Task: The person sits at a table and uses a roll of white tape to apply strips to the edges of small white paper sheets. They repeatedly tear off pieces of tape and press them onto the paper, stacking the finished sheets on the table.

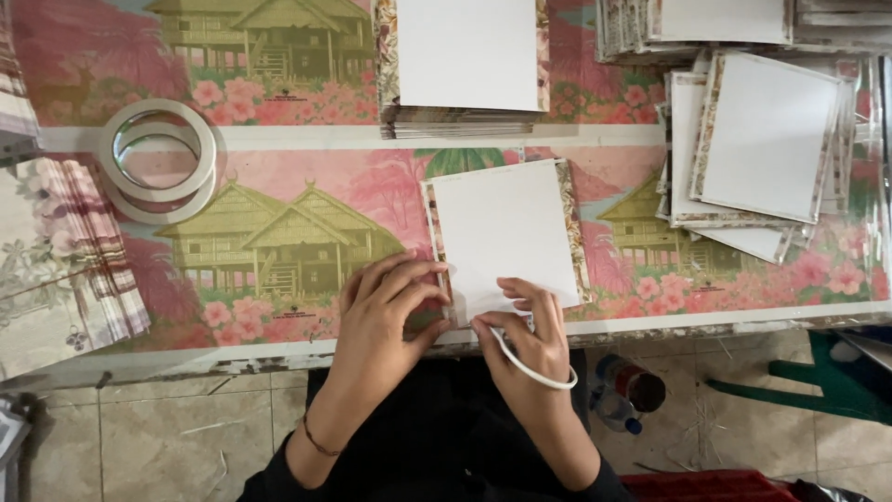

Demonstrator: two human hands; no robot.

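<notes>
White square card (506, 232) with floral-patterned border, lying flat at centre of frame near the table's front edge, blank face up. Lower left corner covered by left hand (386, 311): fingers curled and pressed down on the card edge, palm on the tablecloth beside it; holding the card down rather than gripping it. Right hand (530, 339) at the card's bottom edge, thumb and forefinger pinched shut on a thin white strip (530, 370) that loops down and around below the hand; remaining fingers resting on the card.

Pictorial tablecloth (279, 232) beneath, pink blossoms and green houses. Two rolls of white tape (158, 158), overlapping, at left of frame, well apart from the hands. Fanned stack of floral sheets (65, 260) at far left. Neat stack of similar cards (465, 65) at top centre. Loose pile of cards (762, 149) at upper right, tilted and overlapping. Plastic bottles (627, 390) on the tiled floor at lower right, below the table edge.
</notes>
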